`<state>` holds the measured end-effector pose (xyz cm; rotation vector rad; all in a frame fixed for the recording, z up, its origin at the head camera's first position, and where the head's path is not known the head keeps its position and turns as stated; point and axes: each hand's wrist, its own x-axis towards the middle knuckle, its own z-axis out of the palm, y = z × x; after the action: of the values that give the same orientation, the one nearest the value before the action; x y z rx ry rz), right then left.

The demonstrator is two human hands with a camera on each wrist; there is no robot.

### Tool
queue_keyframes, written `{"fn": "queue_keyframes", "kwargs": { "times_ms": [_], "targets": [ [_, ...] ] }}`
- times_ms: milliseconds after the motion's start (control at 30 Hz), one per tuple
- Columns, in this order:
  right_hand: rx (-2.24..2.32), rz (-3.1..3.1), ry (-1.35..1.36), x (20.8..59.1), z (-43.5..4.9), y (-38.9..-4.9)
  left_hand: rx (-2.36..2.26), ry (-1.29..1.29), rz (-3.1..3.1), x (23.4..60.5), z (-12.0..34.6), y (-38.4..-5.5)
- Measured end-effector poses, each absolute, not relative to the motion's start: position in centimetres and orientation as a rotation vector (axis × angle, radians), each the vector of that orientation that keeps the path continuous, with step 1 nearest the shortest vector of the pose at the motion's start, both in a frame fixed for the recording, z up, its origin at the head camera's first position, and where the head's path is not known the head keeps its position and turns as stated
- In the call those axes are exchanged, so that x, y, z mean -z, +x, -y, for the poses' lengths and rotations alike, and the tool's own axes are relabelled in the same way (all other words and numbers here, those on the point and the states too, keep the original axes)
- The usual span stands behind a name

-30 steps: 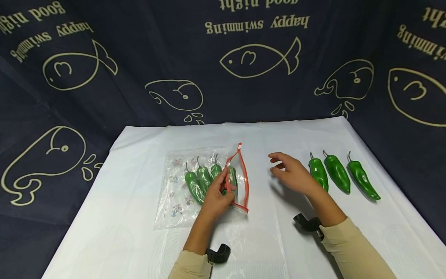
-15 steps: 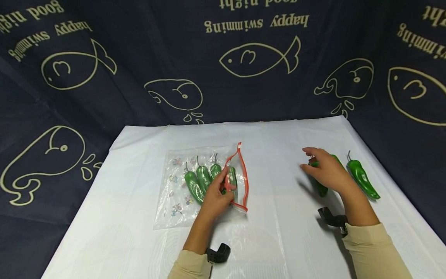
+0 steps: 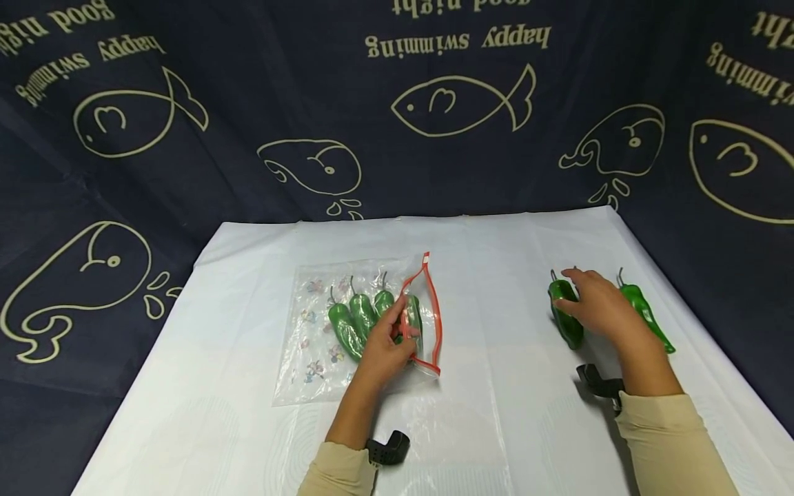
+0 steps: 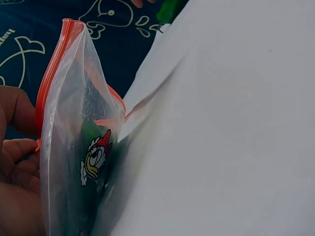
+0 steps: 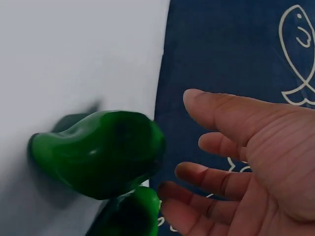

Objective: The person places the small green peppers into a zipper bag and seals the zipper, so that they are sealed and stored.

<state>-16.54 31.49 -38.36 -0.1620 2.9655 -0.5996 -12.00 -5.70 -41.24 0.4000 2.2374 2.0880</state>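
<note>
My left hand (image 3: 387, 348) pinches the red-edged mouth of a clear zip bag (image 3: 294, 386), which lies flat with its mouth gaping to the right. Inside the bag are several green peppers (image 3: 344, 327) with thin stems. The left wrist view shows thumb and fingers at the red zip strip (image 4: 44, 93). At the right, my right hand (image 3: 598, 303) hovers over the loose peppers with its fingers apart. One pepper (image 3: 564, 324) lies just left of it, another (image 3: 645, 317) to its right; the hand hides most of a third. A glossy pepper (image 5: 98, 152) stands before the fingers in the right wrist view.
A white cloth (image 3: 248, 275) covers the table. Behind it hangs a dark blue curtain (image 3: 471, 179) with fish and whale drawings. A black camera mount sits on each wrist, the left one (image 3: 389, 449) close over the cloth.
My right hand has moved right, away from near the bag's mouth, to over the loose peppers. The leftmost loose pepper shows again from behind the hand. My left hand and the bag have stayed put.
</note>
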Motion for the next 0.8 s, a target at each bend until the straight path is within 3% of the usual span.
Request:
{"fn": "queue_keyframes", "kwargs": {
  "times_ms": [400,800],
  "targets": [
    [0.542,-2.94,-0.097,40.0,-31.5,-16.8,-2.07,0.391,-2.259,44.8,5.8,-13.2],
    [0.446,-2.904,-0.171,39.7,-31.6,-18.2,-2.082,0.413,-2.242,43.5,5.8,-13.0]
  ]
}}
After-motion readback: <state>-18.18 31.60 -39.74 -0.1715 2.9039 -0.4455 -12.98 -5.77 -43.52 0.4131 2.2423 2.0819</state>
